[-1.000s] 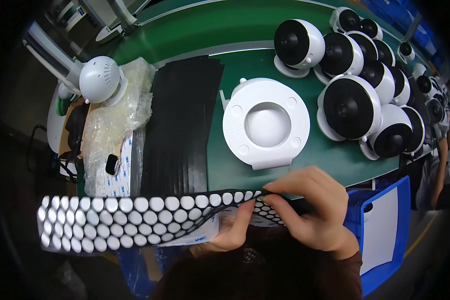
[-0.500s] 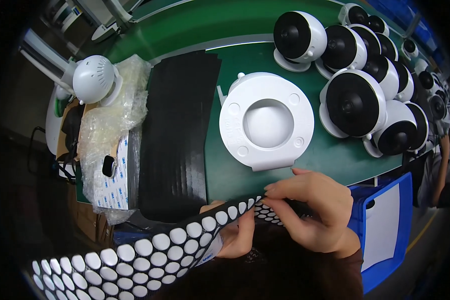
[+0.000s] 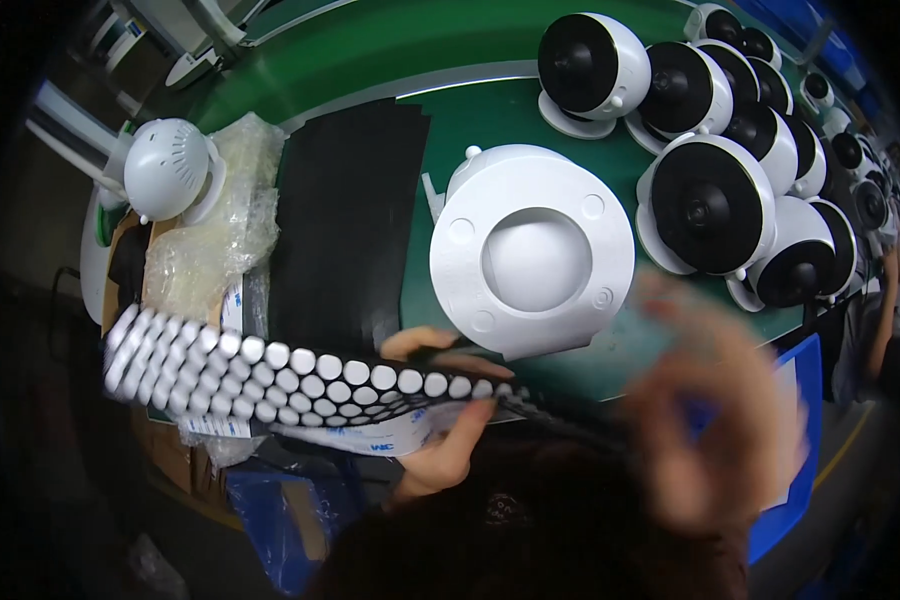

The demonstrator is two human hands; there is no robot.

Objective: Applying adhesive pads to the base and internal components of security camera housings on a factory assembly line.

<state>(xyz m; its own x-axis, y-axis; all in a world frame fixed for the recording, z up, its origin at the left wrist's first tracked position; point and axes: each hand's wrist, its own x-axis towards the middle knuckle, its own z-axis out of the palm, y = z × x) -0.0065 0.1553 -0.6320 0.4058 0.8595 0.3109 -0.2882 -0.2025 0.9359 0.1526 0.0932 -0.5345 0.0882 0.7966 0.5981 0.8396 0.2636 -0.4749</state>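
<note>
A black sheet covered in rows of white round stickers (image 3: 300,377) stretches across in front of me, held at its right part by my left hand (image 3: 440,425), thumb in front and fingers behind. A printed white backing (image 3: 370,440) hangs below it. Off to the right is my right hand (image 3: 715,410), badly smeared by motion, so its fingers cannot be made out. Just beyond both hands, a white device (image 3: 610,235) rests on the table with its round base facing up. The base has a big central opening and small round recesses near its rim.
Several white ball-shaped devices with black fronts (image 3: 705,205) crowd the right of the green table (image 3: 490,110). Black sheets (image 3: 345,220) lie left, beside bubble wrap (image 3: 225,220) and another white device (image 3: 167,170). A blue bin (image 3: 805,400) stands at the right edge; another person's arm (image 3: 882,315) shows beyond.
My right hand has left the sheet's edge and swung right, blurring. My left hand still grips the sheet, whose left end has risen and now covers part of the bubble wrap and black sheets.
</note>
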